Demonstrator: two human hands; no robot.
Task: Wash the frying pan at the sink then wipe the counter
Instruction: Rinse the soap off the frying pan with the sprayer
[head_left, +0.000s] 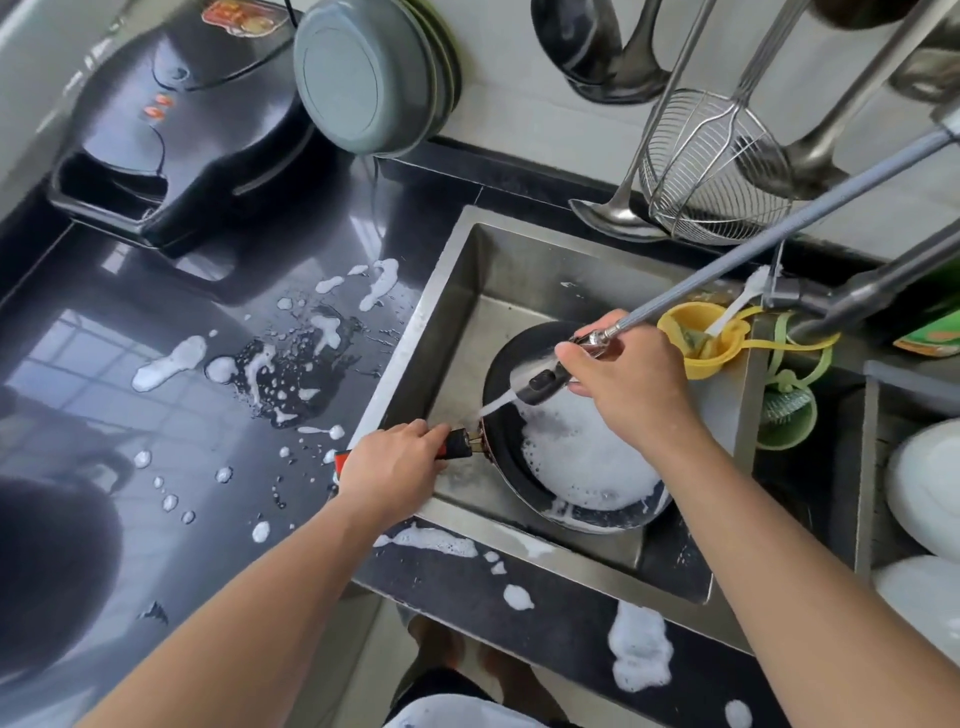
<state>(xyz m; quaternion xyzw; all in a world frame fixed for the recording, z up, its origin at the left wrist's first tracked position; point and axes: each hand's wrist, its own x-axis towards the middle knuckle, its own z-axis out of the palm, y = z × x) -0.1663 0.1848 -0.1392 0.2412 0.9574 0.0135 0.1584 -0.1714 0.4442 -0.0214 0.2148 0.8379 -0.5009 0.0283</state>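
Black stone counter (156, 322) takes up the left half of the view and runs along the near edge in front of the sink (519, 280); it is spattered with white foam (169, 364) and a wet patch close to the sink's left rim, with more foam on the near strip, so the wiping looks wholly undone. Inside the steel sink the frying pan (576, 441) sits tilted, its handle reaching over the sink's left rim, its inside still thick with suds. The left hand (389, 467) curls round that handle. The right hand (623, 379) grips the pull-out sprayer (545, 382), whose stream strikes the pan's rim near the handle. By my judgement, soaping is finished and rinsing only partly done: the suds must be flushed away, then the counter cleaned.
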